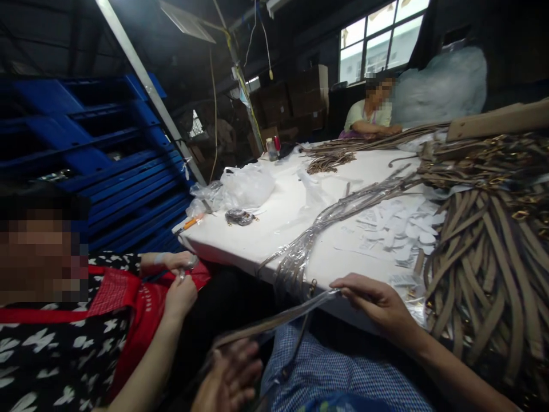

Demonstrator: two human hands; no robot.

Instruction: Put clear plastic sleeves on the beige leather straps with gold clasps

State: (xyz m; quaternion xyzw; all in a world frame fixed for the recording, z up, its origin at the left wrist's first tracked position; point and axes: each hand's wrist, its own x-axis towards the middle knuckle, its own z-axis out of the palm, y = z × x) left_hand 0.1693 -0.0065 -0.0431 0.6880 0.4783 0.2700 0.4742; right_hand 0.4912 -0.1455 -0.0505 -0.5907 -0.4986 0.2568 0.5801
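My right hand (380, 303), at the table's near edge, pinches the end of a clear plastic sleeve (317, 300) between thumb and fingers. A flat brown strap (253, 327) lies inside the sleeve, which stretches down to the left. There my left hand (231, 375) is held palm up below the strap, its fingers apart and blurred by motion. A thin dark cord or strap end with a brass-coloured clip (313, 288) hangs near my right hand. More sleeved straps (300, 252) lie bundled over the table edge just beyond.
A large heap of brown straps (480, 257) hangs at the right beside scattered white tags (398, 226). On the white table (240, 252) are plastic bags (249, 186), a coiled strap (241, 217) and an orange cutter (192, 221). A co-worker in a red apron (141, 309) sits close on the left; another person (371, 111) sits across.
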